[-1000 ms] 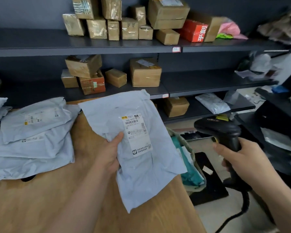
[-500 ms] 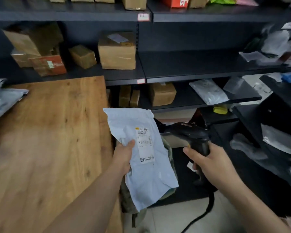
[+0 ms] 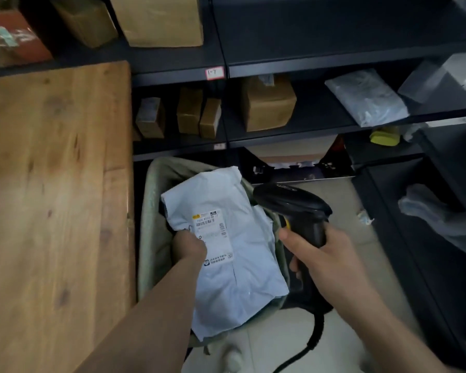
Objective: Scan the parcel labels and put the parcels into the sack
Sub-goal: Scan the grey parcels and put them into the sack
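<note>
My left hand [image 3: 189, 244] grips a pale grey poly-mailer parcel [image 3: 234, 267] by its left edge, label [image 3: 213, 234] facing up. The parcel hangs over the open mouth of a grey-green sack [image 3: 149, 230] that stands on the floor beside the table. Most of my left hand's fingers are hidden under the parcel. My right hand [image 3: 324, 261] holds a black barcode scanner [image 3: 293, 204] by its handle, just right of the parcel, its head pointing left over the sack. The scanner's cable [image 3: 314, 337] trails down to the floor.
A wooden table [image 3: 51, 184] fills the left side, its edge touching the sack. Dark shelves [image 3: 307, 68] behind hold cardboard boxes [image 3: 267, 103] and a grey mailer [image 3: 366, 96]. A dark counter [image 3: 441, 211] runs along the right. Pale floor [image 3: 347, 238] lies between.
My view tipped down and right. The left hand carried the parcel off the table side and lowered it over the sack's mouth. The right hand with the scanner stayed beside it.
</note>
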Demonstrator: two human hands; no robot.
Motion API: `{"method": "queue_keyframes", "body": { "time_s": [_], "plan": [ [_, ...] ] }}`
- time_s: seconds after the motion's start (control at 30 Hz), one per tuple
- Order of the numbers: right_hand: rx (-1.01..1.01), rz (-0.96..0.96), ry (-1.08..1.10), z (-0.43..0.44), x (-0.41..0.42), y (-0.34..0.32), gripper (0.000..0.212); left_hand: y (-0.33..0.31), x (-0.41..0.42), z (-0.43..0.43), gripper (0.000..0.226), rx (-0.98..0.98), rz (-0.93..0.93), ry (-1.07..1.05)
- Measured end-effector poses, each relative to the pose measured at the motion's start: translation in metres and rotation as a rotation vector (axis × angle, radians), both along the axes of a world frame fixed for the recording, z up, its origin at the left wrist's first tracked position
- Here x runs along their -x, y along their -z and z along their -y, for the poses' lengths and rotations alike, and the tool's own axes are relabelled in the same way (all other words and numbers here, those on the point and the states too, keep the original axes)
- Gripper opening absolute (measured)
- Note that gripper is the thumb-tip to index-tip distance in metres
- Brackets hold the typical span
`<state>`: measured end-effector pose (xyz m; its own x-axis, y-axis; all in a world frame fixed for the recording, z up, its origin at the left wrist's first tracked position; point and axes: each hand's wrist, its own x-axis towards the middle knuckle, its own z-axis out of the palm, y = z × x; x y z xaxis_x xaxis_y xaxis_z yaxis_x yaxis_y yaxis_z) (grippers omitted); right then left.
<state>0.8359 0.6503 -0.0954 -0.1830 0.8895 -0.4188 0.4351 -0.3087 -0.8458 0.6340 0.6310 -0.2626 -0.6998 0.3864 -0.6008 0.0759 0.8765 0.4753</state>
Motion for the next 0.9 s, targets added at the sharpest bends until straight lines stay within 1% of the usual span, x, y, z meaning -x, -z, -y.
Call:
{"method": "queue_keyframes", "body": {
  "time_s": [0.03,0.07,0.13,0.23,0.3,0.33,0.37,0.43,0.47,0.53,0.6,0.63,0.67,0.8,0.9],
  "plan": [
    [0.004,-0.002,0.002,-0.003,0.001,0.006,0.025,0.011,0.002,0.002,0.027,0.031,-0.048,-0.025],
    [0.013,-0.005,0.005,-0.005,0.003,0.011,0.024,0.024,0.004,0.0,0.026,0.072,-0.09,0.03],
    [0.032,-0.008,0.011,-0.008,0.005,0.022,0.024,0.041,0.004,-0.001,0.026,0.104,-0.096,0.093],
    [0.061,-0.016,0.019,-0.01,0.007,0.034,0.024,0.053,0.003,-0.002,0.024,0.046,-0.103,0.024],
    [0.074,-0.02,0.014,-0.011,0.009,0.038,0.025,0.049,0.0,0.0,0.028,-0.005,-0.126,-0.037],
    [0.077,-0.02,0.01,-0.01,0.01,0.037,0.024,0.047,-0.003,0.002,0.035,-0.039,-0.155,-0.04],
    [0.08,-0.021,0.005,-0.011,0.01,0.037,0.023,0.047,-0.005,0.004,0.049,-0.092,-0.2,-0.035],
    [0.084,-0.024,-0.002,-0.011,0.011,0.034,0.021,0.047,-0.009,0.011,0.091,-0.251,-0.275,-0.007],
    [0.085,-0.029,-0.003,-0.012,0.011,0.032,0.022,0.045,-0.011,0.013,0.106,-0.32,-0.285,0.002],
    [0.089,-0.045,0.0,-0.013,0.011,0.031,0.023,0.043,-0.012,0.015,0.119,-0.404,-0.337,0.076],
    [0.091,-0.055,0.003,-0.014,0.011,0.032,0.024,0.047,-0.012,0.018,0.122,-0.406,-0.538,0.252],
    [0.091,-0.053,0.002,-0.014,0.011,0.032,0.024,0.05,-0.011,0.018,0.123,-0.372,-0.642,0.335],
    [0.094,-0.05,0.001,-0.014,0.01,0.033,0.023,0.054,-0.01,0.018,0.124,-0.329,-0.703,0.391],
    [0.107,-0.06,0.005,-0.014,0.01,0.037,0.018,0.066,-0.004,0.018,0.114,-0.236,-0.839,0.497],
    [0.117,-0.055,0.002,-0.013,0.01,0.043,0.019,0.075,0.002,0.014,0.113,-0.159,-0.866,0.539]
  ]
}}
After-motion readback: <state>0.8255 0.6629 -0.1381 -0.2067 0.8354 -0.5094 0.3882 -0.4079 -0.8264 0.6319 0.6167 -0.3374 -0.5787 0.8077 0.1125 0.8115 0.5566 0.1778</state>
